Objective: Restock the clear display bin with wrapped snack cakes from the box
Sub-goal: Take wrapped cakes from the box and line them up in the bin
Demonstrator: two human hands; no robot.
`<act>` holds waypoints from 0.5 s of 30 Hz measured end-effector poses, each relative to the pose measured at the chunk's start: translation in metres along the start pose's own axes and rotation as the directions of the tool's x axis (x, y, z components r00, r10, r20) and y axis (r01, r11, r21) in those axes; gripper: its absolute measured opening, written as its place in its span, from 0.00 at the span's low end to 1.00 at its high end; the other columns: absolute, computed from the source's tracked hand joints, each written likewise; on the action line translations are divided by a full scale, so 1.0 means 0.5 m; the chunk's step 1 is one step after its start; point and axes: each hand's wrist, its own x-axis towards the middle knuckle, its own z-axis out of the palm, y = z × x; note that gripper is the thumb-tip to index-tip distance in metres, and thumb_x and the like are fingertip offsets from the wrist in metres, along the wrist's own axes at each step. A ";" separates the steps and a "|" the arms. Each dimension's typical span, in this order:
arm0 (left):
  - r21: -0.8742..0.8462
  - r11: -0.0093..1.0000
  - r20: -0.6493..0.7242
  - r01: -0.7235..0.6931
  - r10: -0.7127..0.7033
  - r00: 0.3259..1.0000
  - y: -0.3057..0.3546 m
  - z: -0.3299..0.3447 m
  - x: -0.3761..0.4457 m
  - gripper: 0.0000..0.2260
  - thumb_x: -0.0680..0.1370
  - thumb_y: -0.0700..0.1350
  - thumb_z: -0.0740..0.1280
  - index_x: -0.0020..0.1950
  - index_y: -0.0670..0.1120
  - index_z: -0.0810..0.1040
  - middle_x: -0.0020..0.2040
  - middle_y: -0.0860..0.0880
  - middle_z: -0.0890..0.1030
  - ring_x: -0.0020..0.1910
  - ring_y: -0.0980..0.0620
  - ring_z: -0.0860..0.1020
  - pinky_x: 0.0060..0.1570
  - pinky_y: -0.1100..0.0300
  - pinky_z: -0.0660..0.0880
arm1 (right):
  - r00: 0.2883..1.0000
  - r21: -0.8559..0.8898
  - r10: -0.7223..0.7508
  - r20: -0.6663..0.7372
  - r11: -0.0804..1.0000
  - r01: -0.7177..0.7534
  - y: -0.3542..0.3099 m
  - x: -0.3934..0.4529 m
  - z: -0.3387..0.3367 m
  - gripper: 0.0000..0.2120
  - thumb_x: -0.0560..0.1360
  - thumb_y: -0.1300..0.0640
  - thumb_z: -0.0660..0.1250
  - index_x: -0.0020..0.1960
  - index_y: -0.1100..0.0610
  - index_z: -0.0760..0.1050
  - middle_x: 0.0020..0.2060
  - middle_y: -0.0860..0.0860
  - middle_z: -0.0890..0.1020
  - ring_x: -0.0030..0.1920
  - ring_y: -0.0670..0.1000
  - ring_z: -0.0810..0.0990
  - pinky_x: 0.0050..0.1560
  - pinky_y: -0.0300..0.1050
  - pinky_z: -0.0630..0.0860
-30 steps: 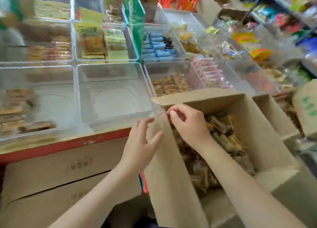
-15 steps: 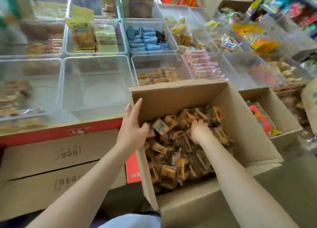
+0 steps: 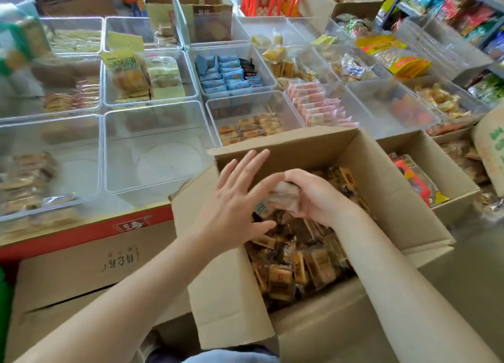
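Note:
An open cardboard box (image 3: 387, 196) in front of me is full of wrapped snack cakes (image 3: 300, 267) in clear brown and yellow wrappers. My right hand (image 3: 319, 196) grips a bunch of wrapped cakes (image 3: 283, 196) lifted above the pile. My left hand (image 3: 231, 207) hovers over the box's left side with its fingers spread and straight, close to that bunch. An empty clear display bin (image 3: 155, 150) stands just left of the box on the counter.
Several clear bins with other snacks fill the counter: blue packets (image 3: 229, 73), pink packets (image 3: 319, 106), orange cakes (image 3: 251, 129). A second open box (image 3: 425, 169) sits to the right. Closed cartons (image 3: 81, 275) lie below the red counter edge (image 3: 95, 234).
My right hand has come up out of the pile with a bunch of cakes. My left hand has let go of the box's left wall and moved over the box, fingers spread.

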 end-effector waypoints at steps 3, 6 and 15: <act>-0.132 0.989 -0.141 0.061 -0.079 0.987 -0.026 -0.051 -0.011 0.18 0.75 0.56 0.71 0.61 0.48 0.80 0.57 0.49 0.83 0.56 0.47 0.81 0.58 0.48 0.78 | 0.997 -0.058 0.015 0.073 0.998 -0.011 -0.028 -0.018 0.072 0.21 0.84 0.44 0.57 0.60 0.60 0.76 0.44 0.57 0.78 0.35 0.49 0.75 0.31 0.41 0.68; -0.569 0.737 -0.009 0.365 -0.449 0.893 -0.092 -0.119 -0.044 0.11 0.74 0.55 0.75 0.50 0.49 0.82 0.40 0.58 0.83 0.40 0.59 0.80 0.42 0.64 0.76 | 0.999 -0.269 -0.047 -0.025 0.962 0.039 -0.055 -0.010 0.160 0.27 0.84 0.38 0.52 0.59 0.58 0.78 0.41 0.59 0.80 0.35 0.53 0.76 0.36 0.46 0.73; -0.695 0.348 0.220 0.629 -0.731 0.647 -0.417 -0.277 -0.247 0.13 0.79 0.54 0.69 0.57 0.46 0.83 0.46 0.53 0.84 0.39 0.68 0.79 0.40 0.75 0.72 | 0.945 -0.442 -0.298 0.137 0.835 0.328 -0.093 0.177 0.554 0.08 0.79 0.52 0.69 0.58 0.51 0.77 0.42 0.50 0.85 0.34 0.51 0.83 0.35 0.46 0.80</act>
